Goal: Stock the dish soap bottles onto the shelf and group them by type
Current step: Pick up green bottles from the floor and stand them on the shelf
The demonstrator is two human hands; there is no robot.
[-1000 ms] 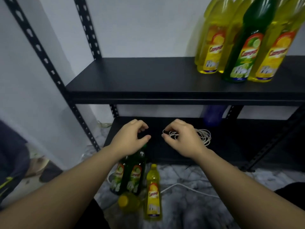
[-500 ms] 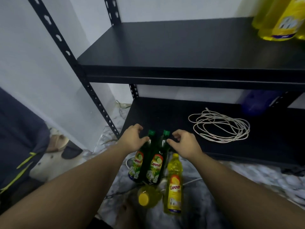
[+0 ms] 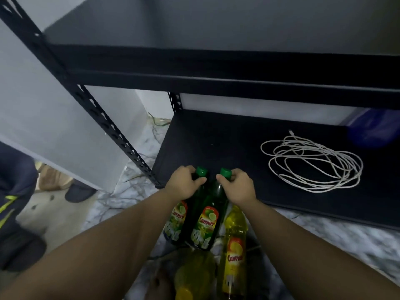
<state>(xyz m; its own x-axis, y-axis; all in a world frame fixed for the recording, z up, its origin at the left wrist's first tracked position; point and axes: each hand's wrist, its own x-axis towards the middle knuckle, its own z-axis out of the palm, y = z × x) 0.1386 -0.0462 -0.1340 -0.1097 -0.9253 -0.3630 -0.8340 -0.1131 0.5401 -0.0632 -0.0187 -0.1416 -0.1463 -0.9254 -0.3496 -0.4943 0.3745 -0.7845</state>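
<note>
Our left hand (image 3: pixel 184 184) and right hand (image 3: pixel 237 186) each curl around the neck of a green bottle (image 3: pixel 204 221) standing on the floor by the bottom shelf's (image 3: pixel 216 139) front-left corner. Full, slick plastic; necks likely grip best.

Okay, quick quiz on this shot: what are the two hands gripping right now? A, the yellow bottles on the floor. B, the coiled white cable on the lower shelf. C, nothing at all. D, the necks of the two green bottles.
D: the left hand curls round the neck of the left green bottle and the right hand round that of the right green bottle, just under their green caps.
</note>
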